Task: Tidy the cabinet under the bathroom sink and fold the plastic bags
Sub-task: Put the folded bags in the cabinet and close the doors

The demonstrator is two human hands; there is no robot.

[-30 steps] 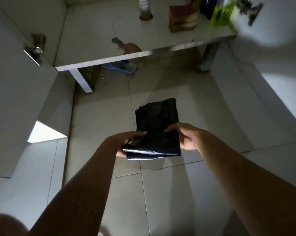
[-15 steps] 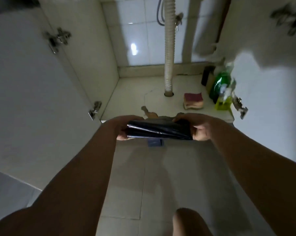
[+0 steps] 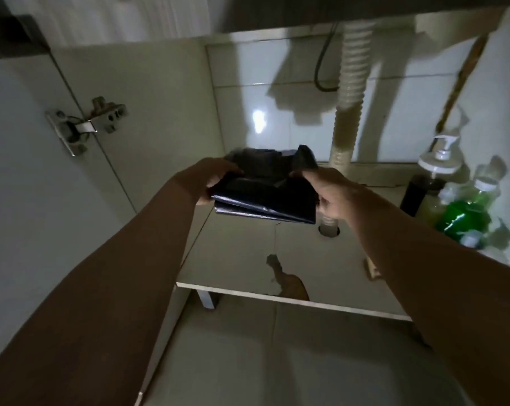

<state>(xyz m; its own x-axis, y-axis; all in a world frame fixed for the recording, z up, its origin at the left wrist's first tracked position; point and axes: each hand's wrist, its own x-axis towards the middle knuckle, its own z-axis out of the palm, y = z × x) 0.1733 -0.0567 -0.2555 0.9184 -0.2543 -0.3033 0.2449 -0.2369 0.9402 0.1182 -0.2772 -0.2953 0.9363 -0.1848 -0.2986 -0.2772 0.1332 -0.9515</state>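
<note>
- Your left hand [image 3: 215,178] grips the left edge of the folded black plastic bag [image 3: 265,200], with the fingers curled onto its top face.
- Your right hand [image 3: 332,194] is closed round the bag's right edge, one digit lying across the top and the others tucked underneath.
- Both forearms reach forward from the near corners and converge on the bag, the left one crossing in front of the cabinet's left side.
- You hold the bag in the air above the cabinet floor [image 3: 233,253], inside the open front and just left of the drain hose [image 3: 347,112].
- Stacked layers show along the bag's near edge. Its far end is rumpled and blurred, possibly a loose flap standing up.
- The cabinet floor is a pale board with a brown chipped patch [image 3: 291,284] at its near edge and a thin crack running away from it.
- The ribbed hose drops from the top and passes into a round hole in the board, right beside your right hand.
- At the right stand a dark bottle [image 3: 413,194], a pump bottle [image 3: 439,162] and a green bottle [image 3: 464,218], close together.
- On the left, the open cabinet door [image 3: 28,186] carries a metal hinge [image 3: 83,124].
- The far wall is white tile [image 3: 277,98] with a bright glare spot, and grey floor tiles [image 3: 247,361] lie near you.
</note>
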